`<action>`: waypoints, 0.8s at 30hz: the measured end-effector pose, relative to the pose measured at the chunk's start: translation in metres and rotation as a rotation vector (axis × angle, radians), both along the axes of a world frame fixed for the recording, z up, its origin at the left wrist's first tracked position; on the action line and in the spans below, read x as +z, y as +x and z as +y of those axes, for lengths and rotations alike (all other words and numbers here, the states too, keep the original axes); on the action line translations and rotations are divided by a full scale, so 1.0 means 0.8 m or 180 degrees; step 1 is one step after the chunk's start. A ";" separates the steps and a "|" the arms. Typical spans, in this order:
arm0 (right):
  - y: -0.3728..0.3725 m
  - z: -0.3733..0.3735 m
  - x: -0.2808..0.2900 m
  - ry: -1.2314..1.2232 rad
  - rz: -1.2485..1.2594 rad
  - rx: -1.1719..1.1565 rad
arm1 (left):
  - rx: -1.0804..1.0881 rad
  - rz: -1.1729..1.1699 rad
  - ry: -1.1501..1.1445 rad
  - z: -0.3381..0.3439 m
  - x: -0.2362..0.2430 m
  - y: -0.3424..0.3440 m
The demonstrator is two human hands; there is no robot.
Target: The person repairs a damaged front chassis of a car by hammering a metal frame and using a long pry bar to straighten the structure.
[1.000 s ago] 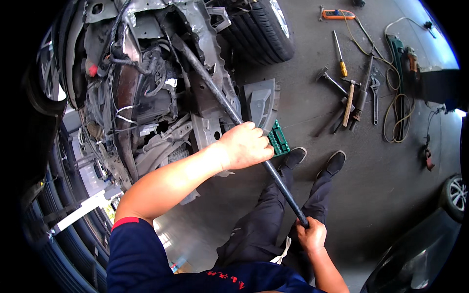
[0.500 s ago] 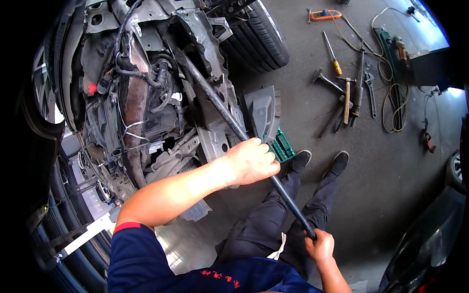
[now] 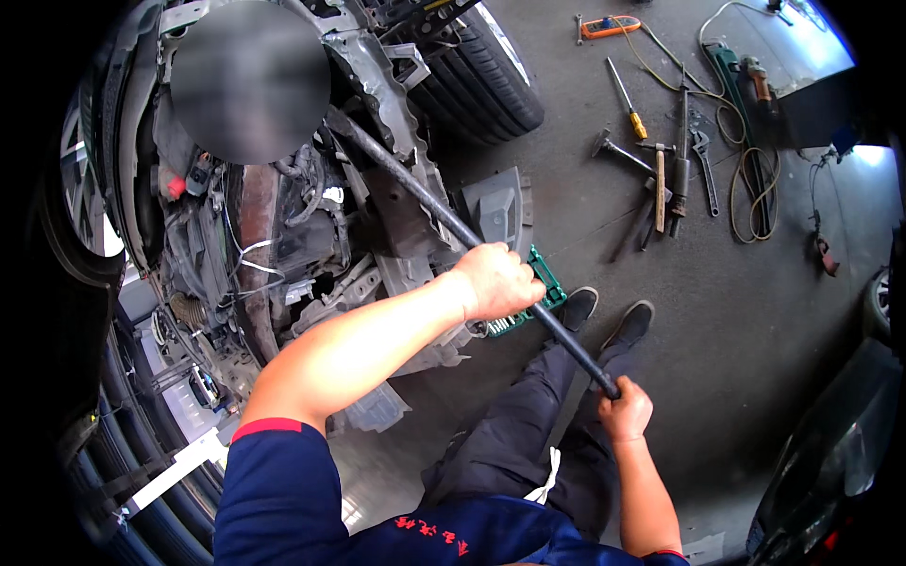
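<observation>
Along the upper stretch of a long, dark, round metal bar (image 3: pixel 425 195), the person's bare left hand (image 3: pixel 498 281) is closed, its fingers curled over the shaft with the knuckles facing up. At the bar's near end, the bare right hand (image 3: pixel 626 409) makes a tight fist, its fingers wrapped round the shaft. Between the two hands a length of the bar lies exposed; beyond the left hand's fingers it slants up and to the left, into a stripped car front of bare grey metal (image 3: pixel 382 94). Exactly what the bar's far tip touches, I cannot tell. Left of the bar, thin white ties circle a rusty brown metal beam (image 3: pixel 257 203) among dark hoses. Just right of the bar stand a thick black rubber tyre (image 3: pixel 481 85) and, nearer the left hand, a grey moulded plastic panel (image 3: pixel 495 209). Partly behind the bar and the left hand, an open green tool case (image 3: pixel 548 274) rests on the dark grey floor (image 3: pixel 736 311). Well to the right of the bar lie a yellow-handled screwdriver (image 3: pixel 637 124), a hammer with a pale wooden handle (image 3: pixel 660 193) and a grey steel adjustable wrench (image 3: pixel 707 174).
</observation>
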State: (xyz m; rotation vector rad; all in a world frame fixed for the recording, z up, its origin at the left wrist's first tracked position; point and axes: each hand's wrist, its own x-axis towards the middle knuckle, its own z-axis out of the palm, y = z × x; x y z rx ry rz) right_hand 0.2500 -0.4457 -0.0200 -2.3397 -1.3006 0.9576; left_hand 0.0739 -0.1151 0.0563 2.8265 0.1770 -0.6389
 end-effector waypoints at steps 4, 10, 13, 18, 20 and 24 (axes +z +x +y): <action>0.010 0.006 -0.016 -0.0037 0.0315 0.0194 | 0.0086 -0.0328 0.0125 0.002 -0.010 -0.004; 0.010 0.004 -0.026 -0.0060 0.0309 0.0230 | 0.0071 -0.0146 0.0126 0.005 -0.010 -0.001; 0.006 -0.007 -0.032 0.0157 0.0302 0.0242 | -0.0021 0.0279 0.0103 0.000 -0.007 0.006; 0.001 -0.013 -0.045 0.0298 0.0145 0.0219 | -0.0101 0.0382 0.0245 -0.003 -0.002 0.009; -0.002 -0.014 -0.046 0.0451 0.0175 0.0246 | -0.0125 0.0389 0.0307 -0.007 -0.002 0.007; 0.000 -0.017 -0.052 0.0492 -0.0031 0.0260 | -0.0020 0.0495 0.0553 -0.015 -0.006 0.012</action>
